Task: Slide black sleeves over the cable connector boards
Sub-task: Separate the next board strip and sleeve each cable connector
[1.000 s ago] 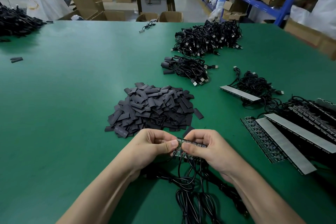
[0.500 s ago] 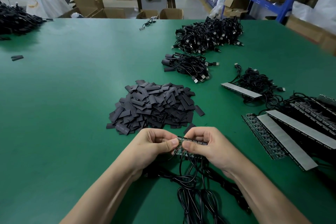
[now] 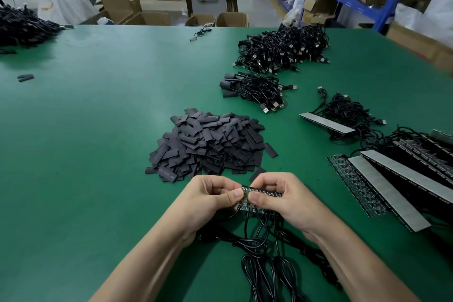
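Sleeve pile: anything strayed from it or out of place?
One sleeve lies loose off the right edge of the pile, and two more sleeves sit alone far left on the table. Nothing else stands out.

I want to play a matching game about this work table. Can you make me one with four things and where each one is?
Things:
1. pile of black sleeves
2. strip of boards
3. big cable heap
4. two stray sleeves

Places:
A. far left of the green table
B. pinched between the left hand and the right hand
C. near the table's far edge, to the right
D. mid-table, just beyond the hands

Pairs: 1-D, 2-B, 3-C, 4-A
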Action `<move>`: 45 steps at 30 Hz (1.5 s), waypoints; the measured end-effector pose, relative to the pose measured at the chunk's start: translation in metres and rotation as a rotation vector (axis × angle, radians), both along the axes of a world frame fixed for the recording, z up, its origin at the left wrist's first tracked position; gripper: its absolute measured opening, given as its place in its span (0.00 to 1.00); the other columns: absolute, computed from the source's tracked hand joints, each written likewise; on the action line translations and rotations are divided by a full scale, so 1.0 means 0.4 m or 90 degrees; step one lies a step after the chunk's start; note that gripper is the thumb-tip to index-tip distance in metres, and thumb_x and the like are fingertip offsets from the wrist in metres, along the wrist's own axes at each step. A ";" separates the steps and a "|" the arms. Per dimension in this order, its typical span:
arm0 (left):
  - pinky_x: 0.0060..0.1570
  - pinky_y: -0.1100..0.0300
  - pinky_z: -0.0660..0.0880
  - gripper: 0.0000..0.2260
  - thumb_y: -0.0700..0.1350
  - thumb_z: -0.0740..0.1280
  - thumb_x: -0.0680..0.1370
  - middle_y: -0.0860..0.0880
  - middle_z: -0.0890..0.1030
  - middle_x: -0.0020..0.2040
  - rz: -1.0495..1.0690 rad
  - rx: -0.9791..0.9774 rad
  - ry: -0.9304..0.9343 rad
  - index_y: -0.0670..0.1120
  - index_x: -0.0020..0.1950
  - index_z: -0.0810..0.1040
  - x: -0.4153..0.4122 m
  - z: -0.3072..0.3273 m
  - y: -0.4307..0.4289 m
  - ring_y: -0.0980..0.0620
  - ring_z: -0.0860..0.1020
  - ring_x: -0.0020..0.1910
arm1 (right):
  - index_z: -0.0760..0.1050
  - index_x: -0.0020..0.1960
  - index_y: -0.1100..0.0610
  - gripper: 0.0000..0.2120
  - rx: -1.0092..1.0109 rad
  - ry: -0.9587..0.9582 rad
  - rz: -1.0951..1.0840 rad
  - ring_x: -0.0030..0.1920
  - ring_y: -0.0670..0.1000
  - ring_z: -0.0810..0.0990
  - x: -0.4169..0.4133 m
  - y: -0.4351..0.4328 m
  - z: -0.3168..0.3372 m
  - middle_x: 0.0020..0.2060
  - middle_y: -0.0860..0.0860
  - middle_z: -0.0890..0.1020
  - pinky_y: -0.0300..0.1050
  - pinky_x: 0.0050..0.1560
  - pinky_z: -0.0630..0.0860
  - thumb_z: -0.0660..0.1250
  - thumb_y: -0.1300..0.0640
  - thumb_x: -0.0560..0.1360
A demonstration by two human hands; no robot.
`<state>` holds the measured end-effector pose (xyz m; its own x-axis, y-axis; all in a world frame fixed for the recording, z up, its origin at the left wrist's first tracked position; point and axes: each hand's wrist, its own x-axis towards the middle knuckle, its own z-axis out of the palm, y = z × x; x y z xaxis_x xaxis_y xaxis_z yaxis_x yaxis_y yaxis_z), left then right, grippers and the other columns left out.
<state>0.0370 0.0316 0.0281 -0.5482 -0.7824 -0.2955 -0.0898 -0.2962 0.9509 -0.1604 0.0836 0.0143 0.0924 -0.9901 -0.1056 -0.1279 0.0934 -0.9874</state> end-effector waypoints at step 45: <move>0.36 0.65 0.76 0.05 0.53 0.75 0.72 0.50 0.85 0.37 0.047 -0.464 0.063 0.53 0.44 0.87 0.013 0.264 0.056 0.57 0.81 0.34 | 0.81 0.62 0.41 0.19 -0.240 0.011 -0.005 0.59 0.47 0.83 0.074 0.069 0.133 0.56 0.43 0.85 0.49 0.61 0.77 0.65 0.32 0.78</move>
<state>0.0421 0.0542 0.1335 -0.4830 -0.7976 0.3612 0.0018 0.4116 0.9114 -0.1309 0.1113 0.0675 0.0862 -0.9603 0.2654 -0.1459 -0.2756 -0.9501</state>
